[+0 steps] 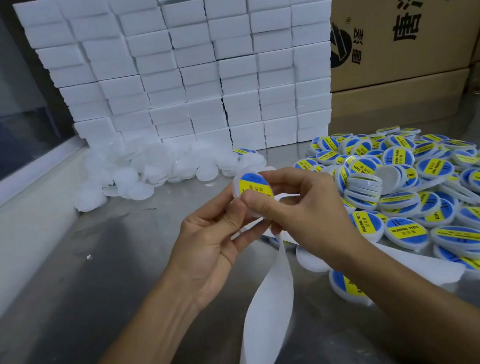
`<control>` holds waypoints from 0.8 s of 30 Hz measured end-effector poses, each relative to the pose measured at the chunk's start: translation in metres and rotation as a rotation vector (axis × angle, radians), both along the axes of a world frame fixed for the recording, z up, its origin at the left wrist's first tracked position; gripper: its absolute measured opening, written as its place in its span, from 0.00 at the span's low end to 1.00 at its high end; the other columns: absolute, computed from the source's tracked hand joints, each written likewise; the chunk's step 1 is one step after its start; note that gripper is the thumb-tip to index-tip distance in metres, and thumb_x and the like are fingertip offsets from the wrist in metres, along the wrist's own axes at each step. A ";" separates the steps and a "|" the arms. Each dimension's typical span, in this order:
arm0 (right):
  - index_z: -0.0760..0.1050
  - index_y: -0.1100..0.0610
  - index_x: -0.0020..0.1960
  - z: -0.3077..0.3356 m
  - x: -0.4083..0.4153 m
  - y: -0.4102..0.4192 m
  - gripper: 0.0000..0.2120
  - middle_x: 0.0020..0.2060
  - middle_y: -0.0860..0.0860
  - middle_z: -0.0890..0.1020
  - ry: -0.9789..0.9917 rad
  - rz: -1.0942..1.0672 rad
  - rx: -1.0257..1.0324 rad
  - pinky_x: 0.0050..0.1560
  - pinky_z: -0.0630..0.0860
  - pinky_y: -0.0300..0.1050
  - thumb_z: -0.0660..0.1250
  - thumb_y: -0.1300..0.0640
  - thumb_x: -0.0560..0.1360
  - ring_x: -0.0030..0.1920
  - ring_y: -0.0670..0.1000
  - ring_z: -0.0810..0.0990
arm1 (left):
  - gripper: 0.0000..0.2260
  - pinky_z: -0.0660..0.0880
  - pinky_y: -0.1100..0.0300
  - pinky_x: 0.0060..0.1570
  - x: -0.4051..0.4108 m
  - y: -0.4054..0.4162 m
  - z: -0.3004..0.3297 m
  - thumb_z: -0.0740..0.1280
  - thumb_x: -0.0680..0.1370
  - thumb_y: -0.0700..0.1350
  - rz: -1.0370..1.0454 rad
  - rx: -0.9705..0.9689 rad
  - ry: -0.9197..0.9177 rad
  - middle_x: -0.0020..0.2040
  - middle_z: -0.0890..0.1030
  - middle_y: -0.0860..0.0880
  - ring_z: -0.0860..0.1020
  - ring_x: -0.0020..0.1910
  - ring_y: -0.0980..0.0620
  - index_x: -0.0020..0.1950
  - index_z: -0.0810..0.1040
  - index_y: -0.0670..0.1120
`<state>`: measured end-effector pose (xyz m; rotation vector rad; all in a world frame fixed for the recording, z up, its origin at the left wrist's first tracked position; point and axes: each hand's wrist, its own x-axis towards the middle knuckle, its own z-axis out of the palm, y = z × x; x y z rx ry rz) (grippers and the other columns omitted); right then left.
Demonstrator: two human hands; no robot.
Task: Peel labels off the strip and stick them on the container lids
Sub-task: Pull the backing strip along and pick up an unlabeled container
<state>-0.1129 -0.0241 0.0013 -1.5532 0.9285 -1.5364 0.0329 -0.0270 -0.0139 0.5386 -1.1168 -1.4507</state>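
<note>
Both hands [256,210] hold a lid [251,191], label tilted toward the camera.

Both hands raised together, left hand [209,237] and right hand [295,201] with fingers curled, thumbs touching.

plain lids [143,172] left | labelled lids [421,184] right | boxes [198,62] behind (stacked)

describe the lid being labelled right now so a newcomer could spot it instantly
Start at the wall of white blocks; just below it, both hands meet mid-frame over the steel table. The lid is pinched between left hand and right hand, the only one off the table.
</note>
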 end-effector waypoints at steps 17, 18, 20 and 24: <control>0.77 0.63 0.41 -0.003 -0.009 -0.010 0.09 0.25 0.55 0.80 -0.030 -0.030 0.012 0.27 0.75 0.42 0.68 0.58 0.77 0.23 0.50 0.76 | 0.13 0.81 0.55 0.44 0.005 -0.004 -0.001 0.64 0.73 0.40 0.049 -0.006 -0.058 0.52 0.85 0.44 0.84 0.50 0.46 0.53 0.85 0.45; 0.79 0.63 0.47 -0.003 -0.010 -0.010 0.04 0.27 0.53 0.81 -0.037 0.033 0.025 0.30 0.76 0.41 0.68 0.62 0.77 0.25 0.49 0.78 | 0.13 0.81 0.55 0.44 0.006 -0.005 -0.001 0.64 0.73 0.40 0.068 0.001 -0.039 0.52 0.85 0.44 0.84 0.50 0.46 0.53 0.85 0.44; 0.79 0.60 0.57 -0.003 -0.012 -0.011 0.11 0.32 0.51 0.82 -0.044 0.147 0.066 0.35 0.78 0.39 0.69 0.66 0.75 0.29 0.49 0.80 | 0.13 0.81 0.56 0.44 0.009 -0.007 0.000 0.64 0.72 0.41 0.102 0.022 -0.007 0.52 0.85 0.43 0.84 0.49 0.46 0.52 0.85 0.43; 0.81 0.58 0.52 -0.002 -0.011 -0.011 0.09 0.30 0.55 0.81 -0.099 0.207 0.096 0.33 0.77 0.40 0.71 0.66 0.74 0.27 0.50 0.78 | 0.13 0.81 0.57 0.41 0.012 -0.007 0.001 0.64 0.72 0.43 0.102 0.037 -0.025 0.49 0.85 0.44 0.84 0.45 0.48 0.50 0.86 0.45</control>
